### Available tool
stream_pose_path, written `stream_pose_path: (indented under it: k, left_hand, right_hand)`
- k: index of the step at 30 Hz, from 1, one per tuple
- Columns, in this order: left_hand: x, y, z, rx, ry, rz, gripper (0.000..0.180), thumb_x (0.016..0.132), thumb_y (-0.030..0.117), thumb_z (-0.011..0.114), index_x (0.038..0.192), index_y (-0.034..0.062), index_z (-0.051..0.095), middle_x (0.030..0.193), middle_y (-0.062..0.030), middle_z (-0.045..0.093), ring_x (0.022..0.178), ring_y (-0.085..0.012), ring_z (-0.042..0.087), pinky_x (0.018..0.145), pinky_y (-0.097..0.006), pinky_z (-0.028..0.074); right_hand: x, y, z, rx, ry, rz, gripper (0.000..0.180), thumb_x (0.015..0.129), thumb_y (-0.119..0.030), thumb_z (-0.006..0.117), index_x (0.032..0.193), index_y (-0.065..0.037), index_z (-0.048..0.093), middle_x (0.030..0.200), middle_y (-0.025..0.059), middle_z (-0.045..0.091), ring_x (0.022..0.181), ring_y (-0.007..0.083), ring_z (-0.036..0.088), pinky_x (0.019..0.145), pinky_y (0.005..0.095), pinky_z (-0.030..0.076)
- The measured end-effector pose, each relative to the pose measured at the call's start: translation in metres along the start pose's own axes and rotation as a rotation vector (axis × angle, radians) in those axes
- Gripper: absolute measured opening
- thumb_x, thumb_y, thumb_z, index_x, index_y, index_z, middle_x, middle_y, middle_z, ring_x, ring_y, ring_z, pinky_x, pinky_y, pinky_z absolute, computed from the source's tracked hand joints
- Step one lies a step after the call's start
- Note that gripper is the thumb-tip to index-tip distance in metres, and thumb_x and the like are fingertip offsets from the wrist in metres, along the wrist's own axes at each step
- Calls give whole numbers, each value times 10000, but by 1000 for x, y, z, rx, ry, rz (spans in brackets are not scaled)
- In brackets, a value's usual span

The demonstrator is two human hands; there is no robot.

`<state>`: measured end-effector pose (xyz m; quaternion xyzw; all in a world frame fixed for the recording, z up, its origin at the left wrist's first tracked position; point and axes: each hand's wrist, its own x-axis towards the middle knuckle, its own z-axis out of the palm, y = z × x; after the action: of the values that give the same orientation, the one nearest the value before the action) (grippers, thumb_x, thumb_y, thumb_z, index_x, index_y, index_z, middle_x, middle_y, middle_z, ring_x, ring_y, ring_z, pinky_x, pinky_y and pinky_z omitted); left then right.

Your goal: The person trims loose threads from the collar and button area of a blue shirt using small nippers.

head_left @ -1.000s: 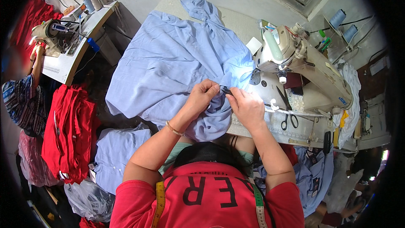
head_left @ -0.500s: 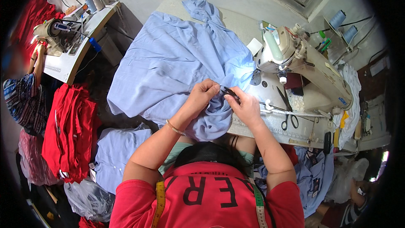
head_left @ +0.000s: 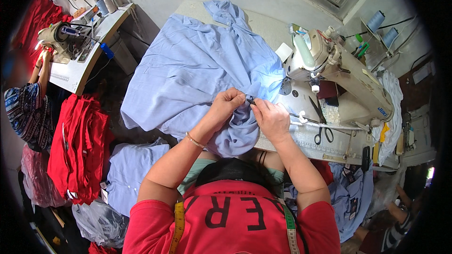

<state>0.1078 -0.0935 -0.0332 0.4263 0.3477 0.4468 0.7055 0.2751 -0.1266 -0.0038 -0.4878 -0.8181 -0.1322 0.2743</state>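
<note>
- Your left hand (head_left: 229,102), to the left of the cream-coloured metal sewing machine (head_left: 360,82), has its thumb and fingertips pressed together, clamped on a small fold of the light-blue cloth garment (head_left: 183,61).
- Your right hand (head_left: 273,119), nearer the machine than your left, is clamped on a slim black tool (head_left: 251,101); its tip lies just beside your left fingertips, and its exact kind is too small to tell.
- The garment lies spread and wrinkled over the pale bench (head_left: 305,136) to the machine's left; its right part is brightly lit just beside the machine's head, and its near part is bunched under your hands.
- On the machine's near side, to the right of your right hand, black-handled metal scissors (head_left: 324,132) lie on the bench, handles toward you.
- Behind the machine stand two light-blue thread cones (head_left: 376,20), and just to its right hangs a crumpled white cloth (head_left: 390,108).
- Below the machine's near side, past the bench edge, you have a heap of light-blue garments with dark tags (head_left: 351,193).
- Well to the machine's left, lower than the bench, are a folded light-blue buttoned shirt (head_left: 134,167) and, farther left, a stack of bright red cloth (head_left: 77,148).
- Farthest left of the machine, a co-worker's hands (head_left: 44,57) are at a second cream sewing machine (head_left: 55,37).
</note>
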Motion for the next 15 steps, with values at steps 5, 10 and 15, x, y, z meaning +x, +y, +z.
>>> stream_pose_path:
  k: [5,10,15]
  left_hand:
    - [1,-2,-2,5,4,-12,129,890,135,571,806,39,594,728,63,486,672,-33,402,611,-189,324]
    - [2,-5,0,41,12,56,134,891,138,568,803,39,592,716,61,489,662,-34,400,606,-190,322]
    - [2,-6,0,102,29,72,132,889,133,570,802,36,591,721,62,480,664,-37,398,606,-191,322]
  right_hand:
    - [-1,0,2,-2,-2,-1,113,814,-234,608,838,-128,578,612,41,531,514,235,550,505,336,423]
    - [-2,2,3,16,-3,9,117,816,-235,606,833,-123,575,615,46,540,523,243,553,510,344,425]
    - [-2,1,3,83,13,53,126,822,-238,599,832,-115,575,645,59,576,538,258,560,523,356,431]
